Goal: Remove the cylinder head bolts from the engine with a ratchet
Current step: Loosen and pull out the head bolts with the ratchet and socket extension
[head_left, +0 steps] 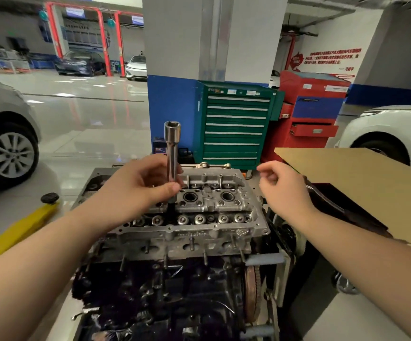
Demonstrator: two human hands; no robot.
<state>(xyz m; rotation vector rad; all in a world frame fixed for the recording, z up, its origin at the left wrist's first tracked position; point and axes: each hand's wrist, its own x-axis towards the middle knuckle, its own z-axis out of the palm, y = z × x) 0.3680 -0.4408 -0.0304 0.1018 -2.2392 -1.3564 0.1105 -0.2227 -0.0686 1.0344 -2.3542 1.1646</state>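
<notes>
two hands [147,183], one socket extension [172,153], one engine [199,230]

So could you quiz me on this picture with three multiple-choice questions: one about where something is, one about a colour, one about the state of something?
1. Where is the long socket extension?
A. Lying on the floor
B. Standing upright over the cylinder head, held by the left hand
C. Inside the tool cabinet

2. What colour is the drawer cabinet directly behind the engine?
A. Green
B. Yellow
C. Black

3. What is the right hand doing?
A. Gripping a ratchet
B. Pressing on the cardboard sheet
C. Holding nothing, fingers loosely curled in the air

Answers:
1. B, since the left hand's fingers pinch the chrome shaft, which points straight up from the head.
2. A, since its drawer fronts are green with pale handle strips; the red cabinet stands to its right.
3. C, since nothing shows between its fingers and it touches nothing.
</notes>
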